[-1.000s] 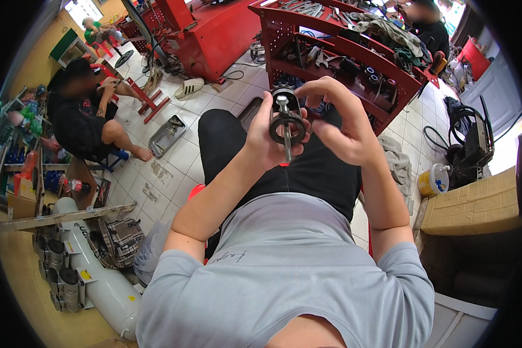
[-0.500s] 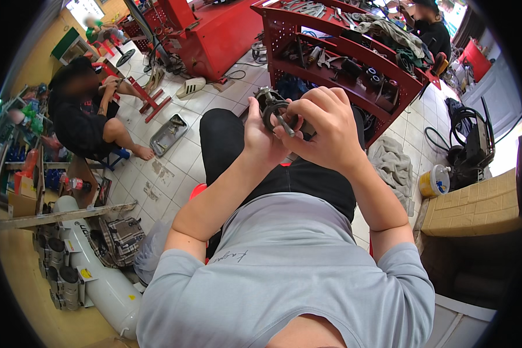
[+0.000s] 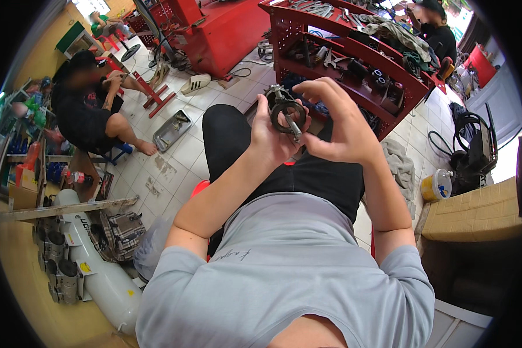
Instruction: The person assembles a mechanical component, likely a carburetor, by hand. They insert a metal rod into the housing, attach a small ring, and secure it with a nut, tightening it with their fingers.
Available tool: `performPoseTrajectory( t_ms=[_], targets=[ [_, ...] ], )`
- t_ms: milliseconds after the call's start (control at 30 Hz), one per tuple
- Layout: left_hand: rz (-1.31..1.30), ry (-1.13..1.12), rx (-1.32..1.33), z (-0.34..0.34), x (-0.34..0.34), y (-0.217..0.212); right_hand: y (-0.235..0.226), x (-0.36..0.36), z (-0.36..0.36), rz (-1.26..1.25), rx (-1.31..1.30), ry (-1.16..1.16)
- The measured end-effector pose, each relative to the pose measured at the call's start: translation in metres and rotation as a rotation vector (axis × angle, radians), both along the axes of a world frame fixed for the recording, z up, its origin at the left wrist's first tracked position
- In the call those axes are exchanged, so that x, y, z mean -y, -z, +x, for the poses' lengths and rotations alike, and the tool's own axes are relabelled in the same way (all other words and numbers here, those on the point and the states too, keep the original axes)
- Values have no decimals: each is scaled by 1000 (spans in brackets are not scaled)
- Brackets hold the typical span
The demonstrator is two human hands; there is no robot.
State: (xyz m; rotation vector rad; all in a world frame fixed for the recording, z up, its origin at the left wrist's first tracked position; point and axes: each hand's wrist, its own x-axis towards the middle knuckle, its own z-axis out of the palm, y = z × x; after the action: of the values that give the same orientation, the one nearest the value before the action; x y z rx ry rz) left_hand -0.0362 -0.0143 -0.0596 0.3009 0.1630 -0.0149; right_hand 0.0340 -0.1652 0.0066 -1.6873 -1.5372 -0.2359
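My left hand point(image 3: 269, 138) is closed around a dark metal machine part point(image 3: 279, 95) above my lap. The part has a toothed or lobed upper end and a round black ring facing me. From the ring's middle a short silvery rod sticks out, slanting down to the right. I cannot make out its exact kind, and my palm hides its underside. Just right of it, my right hand point(image 3: 348, 130) is open, with thumb and fingers curved apart and nothing between them. Its thumb is close to the rod's end; a gap shows between them.
Ahead stands a red tool trolley point(image 3: 330, 72) loaded with tools and rags. A metal tray point(image 3: 173, 130) and a slipper point(image 3: 195, 84) lie on the tiled floor. At left a person point(image 3: 87, 113) sits low. A white tank point(image 3: 101, 267) is lower left, a bucket point(image 3: 435, 185) at right.
My right hand has let go of the machine part and drawn back to the right, its fingers opening. The ring and rod now show more fully in my left hand.
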Motion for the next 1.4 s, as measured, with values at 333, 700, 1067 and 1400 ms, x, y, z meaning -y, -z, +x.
performPoseTrajectory(
  t_ms=[333, 700, 1067, 1400],
  targets=[
    [-74, 77, -13, -4, -3, -4, 2, -2, 3, 47, -5, -44],
    [345, 103, -61, -3, 12, -5, 7, -5, 9, 99, -293, -71],
    [426, 197, -113, -4, 13, -6, 2, 2, 8, -69, -348, -140],
    [469, 117, -19, -1, 12, -11, 2, -2, 0, -57, -336, -146]
  ],
)
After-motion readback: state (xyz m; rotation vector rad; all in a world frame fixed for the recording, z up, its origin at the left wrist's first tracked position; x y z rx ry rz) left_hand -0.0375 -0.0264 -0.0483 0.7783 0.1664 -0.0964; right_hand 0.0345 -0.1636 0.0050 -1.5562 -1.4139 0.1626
